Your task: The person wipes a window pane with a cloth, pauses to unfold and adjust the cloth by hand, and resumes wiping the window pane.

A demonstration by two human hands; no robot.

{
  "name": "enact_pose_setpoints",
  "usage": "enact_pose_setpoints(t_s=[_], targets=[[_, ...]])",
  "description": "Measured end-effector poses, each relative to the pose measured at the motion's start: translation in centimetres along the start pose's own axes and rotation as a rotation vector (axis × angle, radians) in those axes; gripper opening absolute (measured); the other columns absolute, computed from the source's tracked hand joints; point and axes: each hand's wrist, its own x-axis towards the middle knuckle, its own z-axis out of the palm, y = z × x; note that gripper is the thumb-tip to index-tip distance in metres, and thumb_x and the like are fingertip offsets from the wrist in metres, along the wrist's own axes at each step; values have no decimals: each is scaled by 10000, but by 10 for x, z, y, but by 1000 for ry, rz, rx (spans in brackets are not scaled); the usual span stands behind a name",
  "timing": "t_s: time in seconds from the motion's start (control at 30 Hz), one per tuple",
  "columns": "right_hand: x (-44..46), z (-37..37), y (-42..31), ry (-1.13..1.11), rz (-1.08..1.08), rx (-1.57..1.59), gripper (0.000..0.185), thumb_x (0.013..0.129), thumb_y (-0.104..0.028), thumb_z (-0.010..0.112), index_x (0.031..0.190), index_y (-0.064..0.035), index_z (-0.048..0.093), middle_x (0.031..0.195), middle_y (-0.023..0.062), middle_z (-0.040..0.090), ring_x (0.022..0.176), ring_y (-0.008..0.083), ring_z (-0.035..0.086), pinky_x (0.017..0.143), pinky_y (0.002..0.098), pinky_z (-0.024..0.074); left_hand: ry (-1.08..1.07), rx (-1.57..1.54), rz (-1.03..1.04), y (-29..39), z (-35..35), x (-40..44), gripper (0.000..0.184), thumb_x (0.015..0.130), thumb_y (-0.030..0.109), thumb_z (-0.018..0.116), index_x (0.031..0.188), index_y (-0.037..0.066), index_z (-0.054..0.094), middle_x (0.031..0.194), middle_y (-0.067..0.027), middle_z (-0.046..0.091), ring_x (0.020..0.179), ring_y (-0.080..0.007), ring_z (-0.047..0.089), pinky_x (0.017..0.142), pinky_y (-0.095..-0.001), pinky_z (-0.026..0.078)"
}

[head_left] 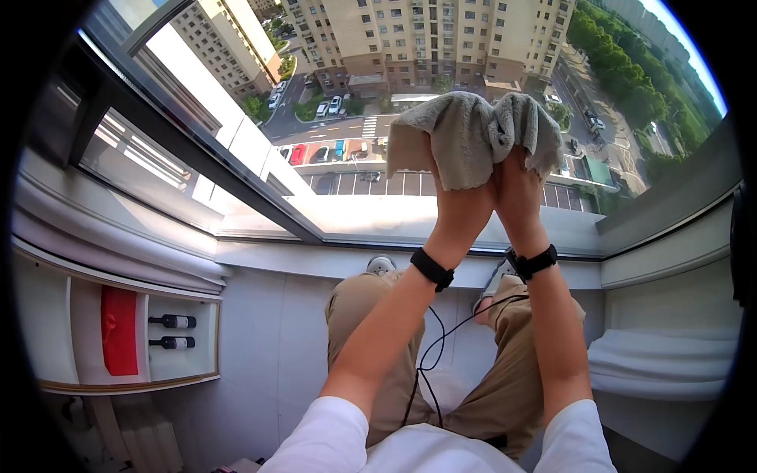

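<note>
Both of my arms stretch forward to a grey plush cleaning cloth [465,130], held up in front of the window glass [347,177]. The cloth is bunched in the middle, and its edges hang loose at both sides. My left hand [459,201] holds its left part, the fingers mostly hidden behind the fabric. Close beside it, my right hand [518,185] grips the right part, its fingertips covered by folds. I cannot tell whether the cloth touches the glass. Each wrist wears a black band.
A white sill [394,262] runs under the window, and a dark frame bar [213,134] crosses at left. A shelf [181,303] holds a red bag [120,331] and two bottles [173,343]. White folded fabric [662,363] lies right. Black cords [426,366] hang between my legs.
</note>
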Motion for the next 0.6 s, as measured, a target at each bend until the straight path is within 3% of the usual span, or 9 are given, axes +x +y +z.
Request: enact_pose_setpoints(t_s=[0.07, 0.17, 0.2, 0.23, 0.27, 0.33, 0.47, 0.53, 0.6], targets=[[6, -13, 7, -57, -43, -32, 486, 902, -247, 695, 1376, -155, 646, 1416, 119, 623, 1361, 412, 521, 1132, 556, 414, -11, 209, 113, -4, -10, 7, 565, 965, 248, 642, 1492, 74, 536, 1533, -211, 490, 1458, -466, 386, 1221, -683, 193], [22, -44, 12, -75, -48, -100, 381, 908, -276, 686, 1261, -133, 656, 1328, 143, 656, 1146, 420, 613, 961, 534, 498, -26, 209, 143, -24, -28, 18, 640, 953, 325, 670, 1532, 108, 502, 1565, -215, 459, 1530, -440, 298, 1280, -667, 95], [27, -54, 10, -61, 7, -132, 326, 921, -266, 677, 1191, -88, 640, 1266, 189, 663, 931, 442, 697, 799, 501, 575, -20, 232, 132, -27, -33, 21, 647, 940, 328, 682, 1522, 104, 511, 1555, -216, 467, 1523, -446, 305, 1280, -661, 106], [31, -56, 18, 37, 36, -177, 335, 943, -262, 655, 1207, -58, 630, 1276, 240, 641, 996, 474, 670, 848, 518, 565, -14, 255, 122, -28, -37, 23, 653, 926, 330, 693, 1513, 101, 520, 1544, -218, 475, 1517, -451, 313, 1280, -656, 117], [34, -59, 39, 167, -76, -241, 396, 966, -261, 633, 1277, -17, 606, 1299, 299, 606, 1133, 516, 605, 982, 563, 506, -8, 279, 112, -28, -39, 24, 660, 913, 333, 705, 1504, 98, 530, 1533, -220, 482, 1511, -457, 320, 1280, -651, 128], [40, -72, 53, 238, -91, -158, 474, 969, -256, 626, 1348, 22, 564, 1349, 323, 564, 1277, 540, 499, 1109, 582, 402, 188, 133, 108, -26, -41, 30, 612, 862, 336, 759, 1383, 66, 586, 1368, -206, 549, 1371, -461, 439, 1180, -632, 270], [34, -67, 61, 449, -133, -225, 505, 955, -242, 631, 1374, 26, 545, 1392, 317, 528, 1320, 539, 447, 1150, 570, 356, 246, 16, 61, -37, -42, 39, 563, 755, 257, 828, 1235, 52, 617, 1208, -185, 558, 1118, -428, 570, 933, -532, 469], [30, -58, 61, 503, -145, -169, 479, 924, -199, 636, 1336, 34, 561, 1393, 316, 516, 1318, 533, 438, 1145, 559, 361, 268, -20, 23, -27, -40, 42, 550, 734, 217, 832, 1217, 46, 633, 1218, -194, 567, 1104, -429, 591, 893, -502, 512], [31, -59, 55, 377, -96, -89, 408, 873, -142, 632, 1238, 38, 606, 1328, 292, 557, 1251, 508, 490, 1095, 546, 401, 260, -4, 75, -18, -38, 39, 452, 747, 183, 806, 1156, 40, 678, 1154, -173, 656, 1040, -403, 655, 878, -482, 549]])
